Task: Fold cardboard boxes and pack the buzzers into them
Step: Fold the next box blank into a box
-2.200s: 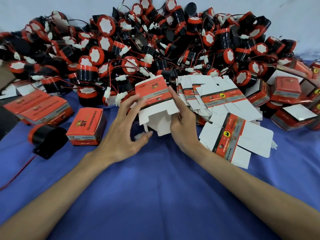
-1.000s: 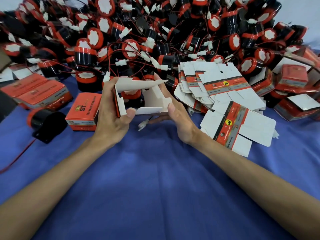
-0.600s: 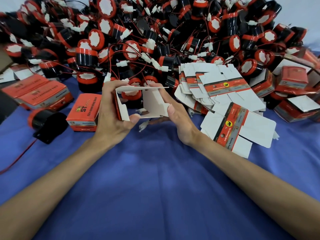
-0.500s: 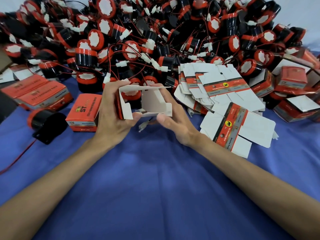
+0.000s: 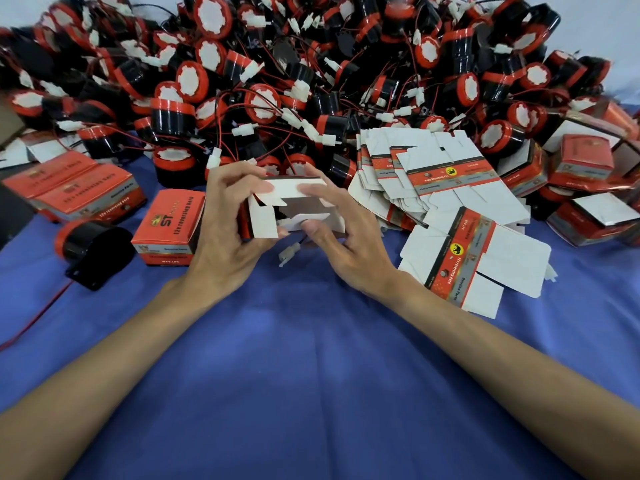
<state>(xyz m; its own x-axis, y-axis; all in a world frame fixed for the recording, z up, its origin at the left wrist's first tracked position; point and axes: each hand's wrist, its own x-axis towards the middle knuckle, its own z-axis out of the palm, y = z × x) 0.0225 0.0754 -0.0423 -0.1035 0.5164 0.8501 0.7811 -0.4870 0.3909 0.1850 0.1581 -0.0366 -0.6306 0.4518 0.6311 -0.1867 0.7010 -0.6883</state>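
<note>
The left hand (image 5: 225,233) held the left side of a half-folded box (image 5: 304,209). Its fingers curled over the top and its thumb lay on a white side flap. The right hand (image 5: 349,247) pinched the other side, with fingers on the top flap and the thumb pushing a lower flap in. The box was held up over the blue cloth (image 5: 311,375), just in front of the big heap of red and black buzzers (image 5: 311,81). A white plug (image 5: 289,255) lay on the cloth under it. A closed box (image 5: 169,226) sat just left of the left hand, with a lone buzzer (image 5: 93,247) beside it. A pile of flat boxes (image 5: 433,174) lay to the right.
</note>
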